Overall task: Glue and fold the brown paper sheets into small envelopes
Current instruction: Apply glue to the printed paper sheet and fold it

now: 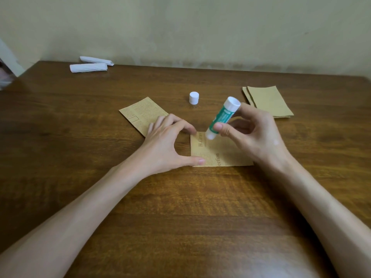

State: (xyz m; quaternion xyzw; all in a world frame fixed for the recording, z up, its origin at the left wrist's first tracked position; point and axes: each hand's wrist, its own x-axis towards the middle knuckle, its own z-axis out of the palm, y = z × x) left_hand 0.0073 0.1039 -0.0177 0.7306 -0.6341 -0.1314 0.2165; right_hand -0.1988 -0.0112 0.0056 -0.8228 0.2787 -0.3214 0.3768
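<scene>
A brown printed paper sheet lies flat on the wooden table in front of me. My left hand presses its left edge with straight forefinger and thumb. My right hand grips a green and white glue stick, tilted, with its tip touching the sheet's far left corner. The stick's white cap stands upright on the table behind the sheet. Another printed brown piece lies to the left, partly under my left hand.
A stack of plain brown sheets lies at the right. Two white rolled papers rest near the table's far left edge by the wall. A white object shows at the left frame edge.
</scene>
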